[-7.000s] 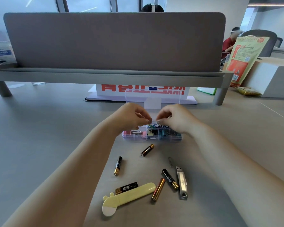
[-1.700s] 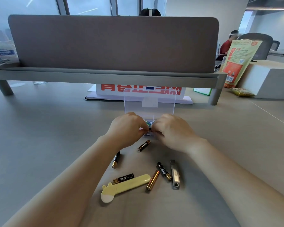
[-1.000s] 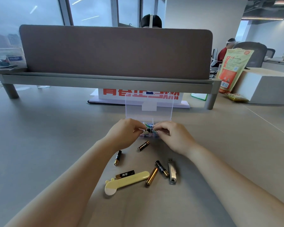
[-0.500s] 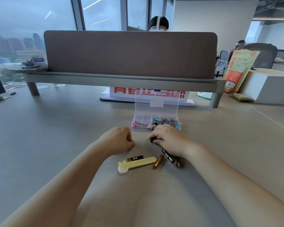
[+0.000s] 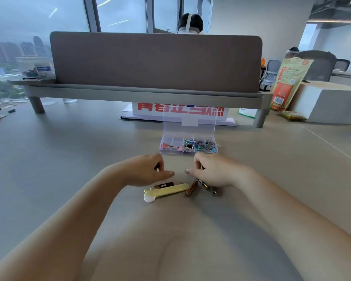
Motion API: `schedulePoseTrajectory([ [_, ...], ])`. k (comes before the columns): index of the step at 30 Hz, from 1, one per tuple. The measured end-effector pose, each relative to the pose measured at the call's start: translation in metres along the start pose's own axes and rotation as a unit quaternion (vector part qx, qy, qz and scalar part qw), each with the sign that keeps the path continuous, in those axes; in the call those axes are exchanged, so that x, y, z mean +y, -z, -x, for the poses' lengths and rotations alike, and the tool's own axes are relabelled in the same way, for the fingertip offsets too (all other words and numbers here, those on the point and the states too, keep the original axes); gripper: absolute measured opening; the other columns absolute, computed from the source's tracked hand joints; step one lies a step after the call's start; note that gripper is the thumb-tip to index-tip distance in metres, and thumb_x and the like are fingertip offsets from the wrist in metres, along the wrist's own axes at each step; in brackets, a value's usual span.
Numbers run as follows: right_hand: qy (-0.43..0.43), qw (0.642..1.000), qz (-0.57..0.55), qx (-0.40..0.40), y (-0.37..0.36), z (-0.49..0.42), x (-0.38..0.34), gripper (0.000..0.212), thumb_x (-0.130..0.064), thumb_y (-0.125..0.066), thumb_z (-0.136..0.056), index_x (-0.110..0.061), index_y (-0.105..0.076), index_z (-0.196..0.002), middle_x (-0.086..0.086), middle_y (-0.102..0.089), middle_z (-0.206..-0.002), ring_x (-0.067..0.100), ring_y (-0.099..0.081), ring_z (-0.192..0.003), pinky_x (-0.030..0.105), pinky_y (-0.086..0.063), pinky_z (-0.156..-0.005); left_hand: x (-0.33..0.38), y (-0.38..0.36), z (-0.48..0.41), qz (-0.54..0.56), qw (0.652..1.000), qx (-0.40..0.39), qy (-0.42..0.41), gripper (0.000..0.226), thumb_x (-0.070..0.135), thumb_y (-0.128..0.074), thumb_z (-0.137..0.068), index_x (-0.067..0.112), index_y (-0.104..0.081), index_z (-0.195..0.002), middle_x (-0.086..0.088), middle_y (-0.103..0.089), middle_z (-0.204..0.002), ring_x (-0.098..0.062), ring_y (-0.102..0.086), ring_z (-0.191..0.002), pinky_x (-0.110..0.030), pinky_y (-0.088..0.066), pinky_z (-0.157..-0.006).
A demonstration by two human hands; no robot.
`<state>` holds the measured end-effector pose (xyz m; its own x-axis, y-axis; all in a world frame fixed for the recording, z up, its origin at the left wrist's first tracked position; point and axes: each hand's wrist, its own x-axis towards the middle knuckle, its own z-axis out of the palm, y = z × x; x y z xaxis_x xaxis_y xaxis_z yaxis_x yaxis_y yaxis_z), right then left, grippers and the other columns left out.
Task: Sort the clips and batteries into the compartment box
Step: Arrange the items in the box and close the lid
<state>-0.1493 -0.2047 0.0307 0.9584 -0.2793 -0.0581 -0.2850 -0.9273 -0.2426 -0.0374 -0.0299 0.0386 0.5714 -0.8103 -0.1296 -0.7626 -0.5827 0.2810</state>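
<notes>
The clear plastic compartment box (image 5: pixel 170 152) stands open, with colourful metal clips (image 5: pixel 199 145) inside. Just in front of it, the left hand (image 5: pixel 144 171) and the right hand (image 5: pixel 215 172) curl their fingers; I cannot tell if they hold something. A gold cylindrical battery (image 5: pixel 191 188) lies farther in front of the box.

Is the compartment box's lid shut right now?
No, the clear lid stands upright, open behind the compartment box.
</notes>
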Motion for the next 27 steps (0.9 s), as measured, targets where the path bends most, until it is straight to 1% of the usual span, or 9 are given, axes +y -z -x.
schedulePoseTrajectory([
  [3, 0.021, 0.993, 0.116, 0.03, -0.007, 0.003, -0.008, 0.031, -0.053, -0.037, -0.093, -0.023, -0.041, -0.088, -0.002, -0.059, -0.094, 0.022, -0.053, -0.085, 0.035, -0.036, -0.067, -0.001, -0.001, 0.003, -0.007, 1.0, -0.023, -0.011, 0.031, 0.056, -0.053, -0.086, 0.025, -0.05, -0.087, 0.009, -0.049, -0.08, -0.008, -0.044, -0.069, -0.023, -0.034, -0.058],
  [5, 0.042, 0.986, 0.151, 0.055, -0.012, 0.002, -0.012, 0.026, -0.046, -0.035, -0.097, -0.021, -0.036, -0.091, 0.002, -0.061, -0.102, 0.027, -0.055, -0.091, 0.035, -0.035, -0.067, 0.0, -0.004, 0.002, -0.014, 1.0, -0.017, -0.015, 0.029, 0.055, -0.051, -0.087, 0.025, -0.049, -0.085, 0.009, -0.05, -0.081, -0.009, -0.044, -0.07, -0.023, -0.035, -0.059],
  [7, 0.059, 0.982, 0.163, 0.07, -0.017, 0.0, -0.015, 0.021, -0.039, -0.032, -0.099, -0.02, -0.032, -0.092, 0.007, -0.062, -0.103, 0.03, -0.057, -0.092, 0.035, -0.035, -0.064, 0.002, -0.007, 0.0, -0.034, 0.999, 0.001, -0.014, 0.029, 0.053, -0.047, -0.09, 0.025, -0.048, -0.086, 0.008, -0.052, -0.082, -0.011, -0.047, -0.072, -0.025, -0.036, -0.061],
  [10, 0.063, 0.979, 0.161, 0.105, -0.026, -0.005, -0.017, 0.018, -0.032, -0.026, -0.101, -0.017, -0.036, -0.096, 0.011, -0.064, -0.106, 0.033, -0.059, -0.094, 0.034, -0.032, -0.061, 0.006, -0.013, -0.001, -0.076, 0.996, 0.032, -0.014, 0.03, 0.052, -0.042, -0.093, 0.023, -0.047, -0.092, 0.004, -0.057, -0.09, -0.016, -0.051, -0.078, -0.026, -0.036, -0.06],
  [13, 0.051, 0.977, 0.161, 0.131, -0.031, -0.01, -0.019, 0.029, -0.03, -0.024, -0.102, -0.01, -0.044, -0.109, 0.014, -0.064, -0.109, 0.035, -0.06, -0.098, 0.034, -0.029, -0.062, 0.01, -0.017, -0.002, -0.116, 0.992, 0.055, -0.02, 0.028, 0.05, -0.04, -0.095, 0.023, -0.045, -0.098, 0.003, -0.058, -0.099, -0.016, -0.051, -0.082, -0.026, -0.035, -0.06],
  [18, 0.029, 0.976, 0.158, 0.144, -0.032, -0.013, -0.016, 0.038, -0.035, -0.022, -0.102, -0.007, -0.044, -0.115, 0.017, -0.061, -0.109, 0.037, -0.059, -0.096, 0.035, -0.033, -0.064, 0.014, -0.02, -0.005, -0.108, 0.992, 0.064, -0.005, 0.031, 0.045, -0.032, -0.098, 0.017, -0.045, -0.103, 0.001, -0.054, -0.097, -0.016, -0.049, -0.08, -0.027, -0.036, -0.068],
  [21, 0.013, 0.979, 0.141, 0.145, -0.031, -0.016, -0.013, 0.042, -0.036, -0.024, -0.102, -0.005, -0.039, -0.126, 0.017, -0.059, -0.112, 0.036, -0.059, -0.097, 0.035, -0.035, -0.064, 0.016, -0.021, -0.005, -0.104, 0.991, 0.085, -0.006, 0.033, 0.038, -0.028, -0.101, 0.01, -0.043, -0.109, -0.005, -0.053, -0.097, -0.018, -0.05, -0.078, -0.029, -0.038, -0.068],
  [24, 0.013, 0.981, 0.136, 0.141, -0.029, -0.019, -0.01, 0.041, -0.035, -0.028, -0.102, -0.006, -0.036, -0.13, 0.017, -0.06, -0.111, 0.034, -0.059, -0.097, 0.034, -0.035, -0.064, 0.015, -0.021, -0.008, -0.036, 0.992, 0.119, 0.001, 0.026, 0.033, -0.029, -0.101, 0.01, -0.039, -0.106, -0.006, -0.056, -0.085, -0.02, -0.052, -0.068, -0.029, -0.039, -0.06],
  [27, 0.001, 0.981, 0.136, 0.139, -0.029, -0.02, -0.009, 0.038, -0.034, -0.03, -0.102, -0.006, -0.039, -0.126, 0.016, -0.062, -0.108, 0.035, -0.06, -0.097, 0.035, -0.036, -0.064, 0.02, -0.022, -0.01, -0.03, 0.991, 0.13, -0.018, 0.012, 0.019, -0.03, -0.101, 0.012, -0.037, -0.107, -0.006, -0.056, -0.082, -0.019, -0.049, -0.063, -0.027, -0.031, -0.05],
])
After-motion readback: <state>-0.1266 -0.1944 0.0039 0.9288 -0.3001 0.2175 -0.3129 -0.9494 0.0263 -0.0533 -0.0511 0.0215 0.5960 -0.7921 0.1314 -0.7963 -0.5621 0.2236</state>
